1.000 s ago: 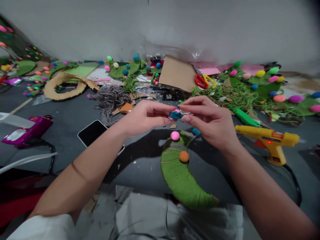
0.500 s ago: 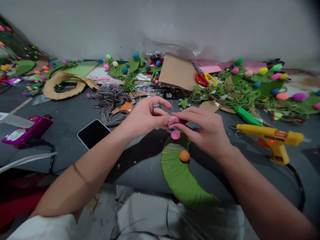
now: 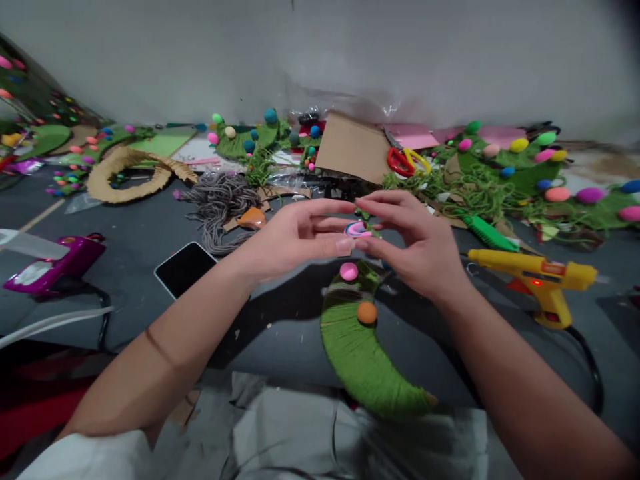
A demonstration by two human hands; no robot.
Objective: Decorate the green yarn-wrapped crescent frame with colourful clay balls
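My left hand (image 3: 295,237) and my right hand (image 3: 417,240) meet fingertip to fingertip above the table. Between their thumbs and fingers is a small pink, white and blue piece (image 3: 357,230), which looks rolled or folded; its kind is unclear. Just below lies a green yarn-wrapped crescent (image 3: 355,353) at the table's near edge. On its upper end sit a pink ball (image 3: 349,271) and an orange ball (image 3: 367,313). A blue spot beside the crescent is partly hidden by my right hand.
A yellow glue gun (image 3: 540,273) lies right, its light red. To the left are a phone (image 3: 185,268) and a purple glue gun-like tool (image 3: 55,263). Behind are grey yarn (image 3: 225,203), a straw-coloured ring (image 3: 125,180), scissors (image 3: 405,162), cardboard (image 3: 350,147) and green yarn (image 3: 465,190).
My fingers have spread somewhat, and the pink, white and blue piece between them now shows more. The crescent with its balls stays in place; the view has shifted slightly.
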